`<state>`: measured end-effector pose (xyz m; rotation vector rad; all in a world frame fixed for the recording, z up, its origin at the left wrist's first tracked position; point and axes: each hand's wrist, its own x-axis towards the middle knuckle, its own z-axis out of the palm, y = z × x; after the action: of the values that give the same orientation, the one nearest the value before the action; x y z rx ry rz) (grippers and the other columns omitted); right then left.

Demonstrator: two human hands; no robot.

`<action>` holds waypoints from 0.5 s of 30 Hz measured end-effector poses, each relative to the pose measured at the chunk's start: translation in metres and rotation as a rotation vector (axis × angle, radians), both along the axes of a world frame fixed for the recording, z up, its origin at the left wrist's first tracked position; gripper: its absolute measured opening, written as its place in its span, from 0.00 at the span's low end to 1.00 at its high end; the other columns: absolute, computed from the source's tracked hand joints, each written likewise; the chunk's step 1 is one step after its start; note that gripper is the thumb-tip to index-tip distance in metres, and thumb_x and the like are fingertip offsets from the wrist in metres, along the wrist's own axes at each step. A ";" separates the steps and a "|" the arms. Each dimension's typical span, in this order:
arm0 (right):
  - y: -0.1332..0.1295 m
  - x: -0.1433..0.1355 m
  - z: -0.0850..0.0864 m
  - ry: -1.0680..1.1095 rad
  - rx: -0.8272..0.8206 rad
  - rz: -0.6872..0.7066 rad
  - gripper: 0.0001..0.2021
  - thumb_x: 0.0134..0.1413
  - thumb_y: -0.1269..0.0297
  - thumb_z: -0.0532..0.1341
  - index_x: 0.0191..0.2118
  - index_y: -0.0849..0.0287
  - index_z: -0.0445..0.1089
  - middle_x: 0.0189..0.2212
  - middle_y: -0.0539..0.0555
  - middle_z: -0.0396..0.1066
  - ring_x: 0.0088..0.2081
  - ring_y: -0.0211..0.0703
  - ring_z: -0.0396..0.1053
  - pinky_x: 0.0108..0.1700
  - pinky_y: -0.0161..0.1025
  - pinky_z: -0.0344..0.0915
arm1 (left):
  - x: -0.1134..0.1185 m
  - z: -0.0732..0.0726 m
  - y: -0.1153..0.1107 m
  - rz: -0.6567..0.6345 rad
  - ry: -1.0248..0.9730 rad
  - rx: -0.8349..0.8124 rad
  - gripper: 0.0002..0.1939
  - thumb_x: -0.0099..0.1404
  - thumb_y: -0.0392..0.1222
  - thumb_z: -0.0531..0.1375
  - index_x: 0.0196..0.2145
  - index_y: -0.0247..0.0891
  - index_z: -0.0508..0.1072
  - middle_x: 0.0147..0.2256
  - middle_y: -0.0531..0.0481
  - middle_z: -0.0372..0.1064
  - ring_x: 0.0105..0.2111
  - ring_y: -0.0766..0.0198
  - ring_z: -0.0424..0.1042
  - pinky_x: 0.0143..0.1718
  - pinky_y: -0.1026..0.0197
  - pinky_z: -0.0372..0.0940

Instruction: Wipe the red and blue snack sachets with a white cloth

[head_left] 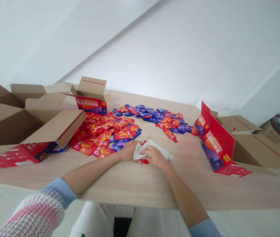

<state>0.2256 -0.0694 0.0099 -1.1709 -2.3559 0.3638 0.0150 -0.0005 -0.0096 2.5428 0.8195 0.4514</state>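
White pouch [154,147]: a flat, pale, crumpled piece lying on the desk [135,184] near its front middle, with a red sachet [144,161] showing at its near edge. Left hand [129,150]: rests on the pouch's left end, fingers curled lightly onto it. Right hand [154,157]: lies over the pouch's middle, fingers narrow and pinched on the white material and the red sachet. Heap of red sachets [102,133]: spread just behind and left of the hands, touching the left hand's far side. Heap of blue sachets [152,116]: farther back, centre, mixed with some red ones. Small printed carton [92,98]: open, flaps up, behind the red heap. Large brown carton [11,121]: open, at the left edge of the desk, one flap over the red heap. Red-fronted carton [216,144]: open and tilted, at the right, well apart from the hands. Desk surface: light wood grain. Room: plain white walls [179,49], pale floor [253,223].
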 end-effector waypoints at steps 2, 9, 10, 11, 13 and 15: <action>0.001 0.000 -0.004 -0.009 -0.032 -0.046 0.11 0.55 0.68 0.62 0.45 0.53 0.75 0.39 0.53 0.71 0.42 0.42 0.66 0.45 0.38 0.61 | 0.000 0.000 0.000 0.010 0.000 0.001 0.51 0.38 0.65 0.69 0.58 0.45 0.61 0.60 0.44 0.56 0.60 0.45 0.54 0.59 0.48 0.50; 0.019 0.022 -0.018 -0.026 -0.061 -0.312 0.13 0.58 0.63 0.60 0.48 0.52 0.74 0.39 0.54 0.71 0.41 0.42 0.67 0.45 0.36 0.61 | 0.000 -0.002 -0.001 -0.001 -0.047 -0.009 0.52 0.41 0.65 0.68 0.61 0.44 0.59 0.60 0.43 0.55 0.59 0.45 0.53 0.59 0.48 0.49; 0.021 0.024 -0.019 -0.040 -0.056 -0.344 0.13 0.58 0.63 0.59 0.48 0.52 0.74 0.38 0.54 0.71 0.41 0.42 0.67 0.45 0.36 0.61 | 0.001 -0.002 -0.001 -0.005 -0.051 -0.010 0.52 0.41 0.66 0.68 0.61 0.44 0.58 0.60 0.43 0.56 0.60 0.45 0.53 0.59 0.48 0.49; 0.022 0.026 -0.020 -0.059 -0.053 -0.374 0.14 0.59 0.62 0.59 0.49 0.52 0.73 0.38 0.54 0.71 0.42 0.43 0.67 0.45 0.36 0.61 | 0.001 -0.002 -0.001 -0.009 -0.051 -0.009 0.53 0.42 0.66 0.67 0.61 0.44 0.58 0.60 0.43 0.55 0.60 0.45 0.53 0.59 0.48 0.49; 0.024 0.031 -0.021 -0.105 -0.051 -0.448 0.15 0.59 0.61 0.58 0.51 0.51 0.72 0.39 0.55 0.70 0.42 0.43 0.67 0.45 0.36 0.60 | 0.001 -0.002 -0.001 -0.009 -0.043 -0.006 0.53 0.42 0.66 0.67 0.62 0.43 0.57 0.61 0.42 0.55 0.60 0.46 0.52 0.59 0.48 0.48; 0.025 0.036 -0.022 -0.144 -0.057 -0.533 0.15 0.59 0.61 0.58 0.51 0.48 0.71 0.39 0.55 0.70 0.42 0.44 0.67 0.45 0.37 0.60 | 0.000 -0.002 -0.001 -0.001 -0.028 -0.007 0.54 0.42 0.66 0.67 0.63 0.42 0.56 0.61 0.41 0.54 0.61 0.46 0.51 0.60 0.47 0.47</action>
<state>0.2613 -0.0439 -0.0117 -1.8358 -2.0453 0.1635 0.0154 -0.0017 -0.0112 2.5249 0.8080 0.4827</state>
